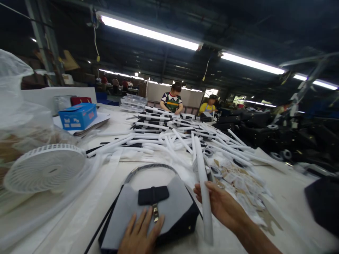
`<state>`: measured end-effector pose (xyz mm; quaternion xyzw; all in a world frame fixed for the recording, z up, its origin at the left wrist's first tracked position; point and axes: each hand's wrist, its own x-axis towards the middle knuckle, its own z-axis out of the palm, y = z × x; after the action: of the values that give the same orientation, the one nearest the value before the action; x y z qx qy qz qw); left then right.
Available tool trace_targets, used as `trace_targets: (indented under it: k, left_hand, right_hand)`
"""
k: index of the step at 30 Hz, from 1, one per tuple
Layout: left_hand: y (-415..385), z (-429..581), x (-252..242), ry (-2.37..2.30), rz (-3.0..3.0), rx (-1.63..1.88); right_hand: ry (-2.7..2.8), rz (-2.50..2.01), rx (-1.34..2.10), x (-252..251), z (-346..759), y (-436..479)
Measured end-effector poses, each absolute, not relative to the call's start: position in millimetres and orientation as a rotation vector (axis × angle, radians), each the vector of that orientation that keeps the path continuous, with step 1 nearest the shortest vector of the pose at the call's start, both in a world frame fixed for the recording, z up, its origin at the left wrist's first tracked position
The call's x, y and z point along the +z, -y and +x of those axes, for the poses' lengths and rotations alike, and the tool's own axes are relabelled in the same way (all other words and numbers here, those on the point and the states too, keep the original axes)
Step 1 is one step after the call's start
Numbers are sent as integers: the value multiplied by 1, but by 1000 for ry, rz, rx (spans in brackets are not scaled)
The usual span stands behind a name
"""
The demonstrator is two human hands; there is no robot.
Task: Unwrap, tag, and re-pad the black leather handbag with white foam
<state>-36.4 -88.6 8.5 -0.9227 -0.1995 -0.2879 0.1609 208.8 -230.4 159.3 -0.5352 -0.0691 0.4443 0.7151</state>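
Observation:
A grey and black handbag (172,201) lies on the white table (106,176), with its curved handle (150,165) toward the far side and a metal clasp (155,212) under a black flap. My left hand (141,231) rests flat on the bag's front, fingers spread, just left of the clasp. Right of the bag, my right hand (212,199) has its fingers wrapped round a long white foam tube (203,176), which stretches from near the bag's side toward the pile behind.
Wrapped straps and white tubes (159,123) are heaped beyond the bag. A white fan (50,169) and a blue box (78,116) stand at left. Small packets (238,180) lie at right, near black bags (254,130). Two people work across the table.

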Motion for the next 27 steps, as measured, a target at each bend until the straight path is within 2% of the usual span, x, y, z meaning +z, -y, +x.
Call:
trace_targets:
  k: [7,11,15,18,21,24,27]
  left_hand:
    - [94,-42,93,610,-3141,-163]
    - [89,-44,127,538,-3292,-100]
    - [78,-44,143,384,-3404,-41]
    - [78,-42,148,335,-3390,-5]
    - [86,-40,138,376,-3276,-26]
    - [96,-39,113,515,-3122,-62]
    - [103,-42,82,555,-3024,-192]
  right_hand:
    - [10,-1172,1118,78,107,305]
    - [-92,-1099,1216,56,69,280]
    - [-72,-1141,1215,65,48,232]
    - [-22,-1214,1227,77,41,207]
    - [110,-1201,1405,85,47,203]
    - [131,-1083,1625,86,62,213]
    - [39,-1087,1550,81,71,221]
